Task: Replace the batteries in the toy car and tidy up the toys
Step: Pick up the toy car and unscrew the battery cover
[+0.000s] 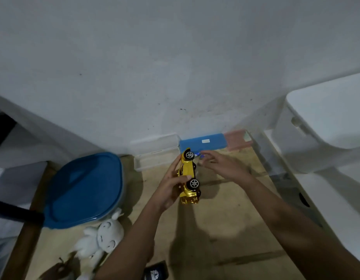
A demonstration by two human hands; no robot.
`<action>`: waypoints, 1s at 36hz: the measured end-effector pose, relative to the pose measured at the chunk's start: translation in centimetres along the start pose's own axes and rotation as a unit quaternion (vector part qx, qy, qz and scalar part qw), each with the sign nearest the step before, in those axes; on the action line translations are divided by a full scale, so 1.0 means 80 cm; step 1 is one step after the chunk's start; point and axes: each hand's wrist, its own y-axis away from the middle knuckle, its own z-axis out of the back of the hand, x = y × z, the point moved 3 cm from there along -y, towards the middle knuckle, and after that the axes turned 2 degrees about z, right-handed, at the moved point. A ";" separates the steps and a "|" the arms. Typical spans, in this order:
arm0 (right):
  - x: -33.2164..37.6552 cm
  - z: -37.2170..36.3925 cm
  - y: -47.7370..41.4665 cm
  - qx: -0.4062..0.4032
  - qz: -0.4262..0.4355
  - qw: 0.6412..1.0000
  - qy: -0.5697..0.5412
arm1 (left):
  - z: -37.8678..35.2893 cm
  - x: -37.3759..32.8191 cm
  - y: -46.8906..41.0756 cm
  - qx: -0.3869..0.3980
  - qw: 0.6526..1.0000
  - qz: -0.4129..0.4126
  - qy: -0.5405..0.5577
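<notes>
Left grip (171,184) clasps toy car (188,174), underside facing 3 o'clock. Right grip (221,166) pinches blurred blue item (201,155), likely battery. Battery swap underway; next needs compartment alignment.

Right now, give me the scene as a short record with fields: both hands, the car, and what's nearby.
left hand: grips the yellow toy car, tipped on its side
right hand: at the car's far end, by a small blue object, grasp unclear
floor left: blue-lidded container, white plush toy
by wall: clear box, blue box
</notes>
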 end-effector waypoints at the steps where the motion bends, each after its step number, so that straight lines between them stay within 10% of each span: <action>1: 0.008 -0.006 -0.002 0.023 -0.001 1.000 -0.010 | 0.001 -0.002 0.003 0.009 1.000 -0.004 0.013; 17: 0.010 -0.017 -0.021 0.082 -0.013 0.990 -0.110 | -0.007 -0.022 0.017 0.110 0.968 -0.013 -0.224; 36: 0.035 -0.007 -0.028 0.055 0.015 0.996 -0.063 | -0.001 -0.026 0.029 0.024 0.944 -0.071 -0.322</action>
